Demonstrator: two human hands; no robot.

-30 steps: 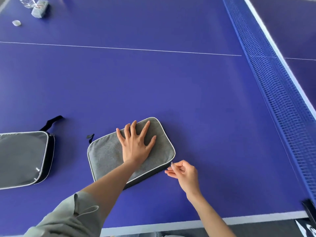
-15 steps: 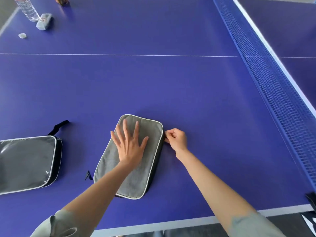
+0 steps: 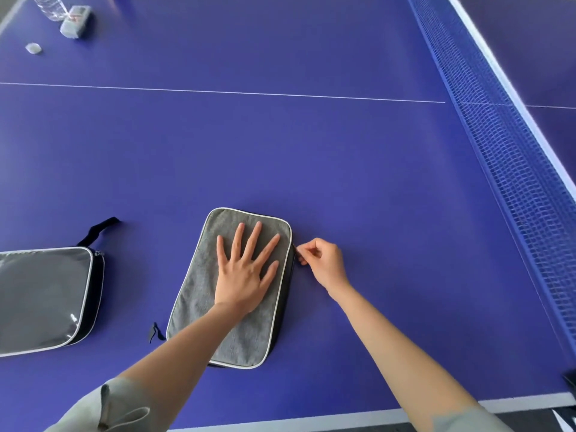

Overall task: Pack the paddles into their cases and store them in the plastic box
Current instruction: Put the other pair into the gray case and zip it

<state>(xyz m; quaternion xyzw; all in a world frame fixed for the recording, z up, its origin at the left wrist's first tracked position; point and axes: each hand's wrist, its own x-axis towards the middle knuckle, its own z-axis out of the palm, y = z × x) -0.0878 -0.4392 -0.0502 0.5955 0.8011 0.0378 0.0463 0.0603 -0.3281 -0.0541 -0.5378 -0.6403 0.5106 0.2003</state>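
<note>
We judged the task to be somewhere past its middle. Two paddle cases lay flat on the blue table-tennis table (image 3: 311, 157), and no bare paddle showed anywhere in view, so the paddles were most likely already inside, though we could not see into either case. The grey case (image 3: 215, 294) lay near the table's front edge under our hands; the second case (image 3: 43, 294), with a glossy clear face and a black strap, lay well apart to its left, partly cut off by the edge of the view. What seemed left was to finish closing the zipper on the grey case and then carry both cases to the plastic box, which was nowhere in view.

Our left hand (image 3: 246, 272) lay flat on the grey case, fingers straight and spread, pressing it down against the table. Our right hand (image 3: 324, 260) sat just beside the case's far right corner, its fingers curled and the thumb and forefinger pinched together at the case's edge, apparently on the zipper pull (image 3: 296, 248), which was too small to make out clearly. How much of the zipper was closed we could not tell.

At the far left corner of the table stood a clear plastic bottle (image 3: 50, 6) with a small grey object (image 3: 75, 20) beside it. The net (image 3: 505, 145) ran along the right.
</note>
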